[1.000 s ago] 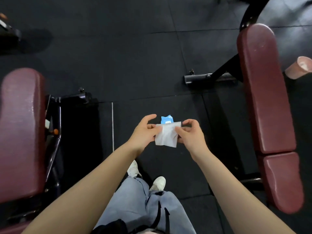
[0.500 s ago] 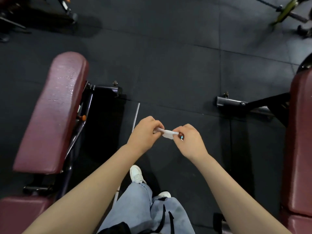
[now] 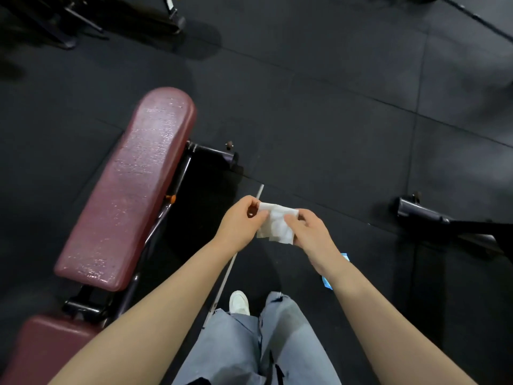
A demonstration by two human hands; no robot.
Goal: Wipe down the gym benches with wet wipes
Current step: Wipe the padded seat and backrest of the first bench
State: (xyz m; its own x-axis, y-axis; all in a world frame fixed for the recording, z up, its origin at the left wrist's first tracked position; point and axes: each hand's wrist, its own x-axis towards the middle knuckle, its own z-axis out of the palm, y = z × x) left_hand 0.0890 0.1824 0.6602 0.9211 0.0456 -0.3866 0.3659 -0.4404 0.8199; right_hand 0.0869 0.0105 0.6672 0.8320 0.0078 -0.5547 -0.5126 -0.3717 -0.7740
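Dark rubber gym flooring (image 3: 319, 107), tiled in large mats, with black equipment frames at the far left and right. Maroon padded bench (image 3: 127, 190) at left, backrest pad glossy and streaked with what looks like moisture, its seat pad cut off at the near-left corner. Black bench foot (image 3: 422, 213) at right, belonging to a second bench mostly out of view. Wet wipe (image 3: 276, 226), white, partly unfolded, held in the air between both hands, right of the bench and well above the floor. Left hand (image 3: 241, 222) pinching the wipe's far-left corner between thumb and curled fingers. Right hand (image 3: 311, 234) gripping the wipe's right edge, fingers curled over it. Blue wrapper (image 3: 329, 283) showing just past the right forearm; whether held or lying on the floor, impossible to tell. Pale jeans and a white shoe (image 3: 238, 301) at near centre.

Handling, as a judgement: very light, limp, damp and slightly clingy; likely to bunch or tear if pulled hard. Best taken at opposite corners to spread, then pressed flat under the palm against the vinyl pad.
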